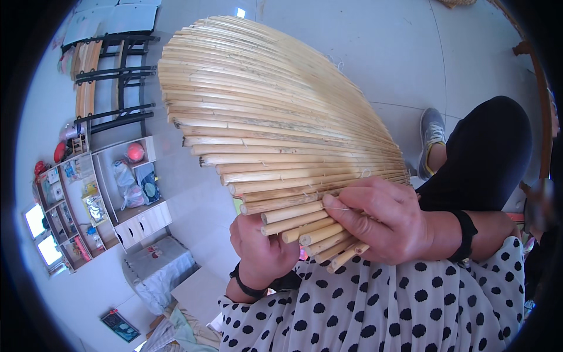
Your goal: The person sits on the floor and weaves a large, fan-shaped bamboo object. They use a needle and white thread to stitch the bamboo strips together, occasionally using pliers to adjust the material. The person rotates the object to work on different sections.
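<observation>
Over the floor [393, 61], your reed mat [275, 111] fans away from you, prob. so its near edge sits w/in reach; your L hand [264, 249] curls under that edge, likely as a brace, can't tell how tight; your R hand [384, 220] pinches a thin thread [337, 208] at the reeds, prob. for tension

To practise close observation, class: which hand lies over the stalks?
The right hand, thumb atop the pale stalks; the left hand sits beneath their ends.

Texts, labels, numbers, signs: 0 legible here.
</observation>
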Motion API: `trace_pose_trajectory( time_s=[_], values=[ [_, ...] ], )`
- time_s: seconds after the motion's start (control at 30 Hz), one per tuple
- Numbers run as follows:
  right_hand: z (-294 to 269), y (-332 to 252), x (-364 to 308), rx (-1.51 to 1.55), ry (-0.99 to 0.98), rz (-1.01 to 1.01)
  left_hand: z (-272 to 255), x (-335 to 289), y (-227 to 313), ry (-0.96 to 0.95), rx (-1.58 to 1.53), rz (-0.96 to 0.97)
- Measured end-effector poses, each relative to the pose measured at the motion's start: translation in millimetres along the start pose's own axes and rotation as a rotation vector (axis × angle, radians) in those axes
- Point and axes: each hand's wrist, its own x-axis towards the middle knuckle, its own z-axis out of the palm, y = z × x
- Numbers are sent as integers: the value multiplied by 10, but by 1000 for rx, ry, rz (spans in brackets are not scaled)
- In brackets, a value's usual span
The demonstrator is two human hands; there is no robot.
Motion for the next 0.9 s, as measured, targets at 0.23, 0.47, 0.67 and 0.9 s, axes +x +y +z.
trace_pose_trajectory(
  time_s=[0.23,0.47,0.67,0.9],
  values=[
    [-8,-1,-16,19,6,14,25,-3,1,3,-44,36],
    [-25,-8,-41,27,-17,23,109,-10,53,36,-186,6],
    [-6,-18,-30,-3,-34,25,78,-10,103,-31,-273,1],
    [-26,53,200,-38,-97,132,8,279,156,125,-891,-333]
  ],
)
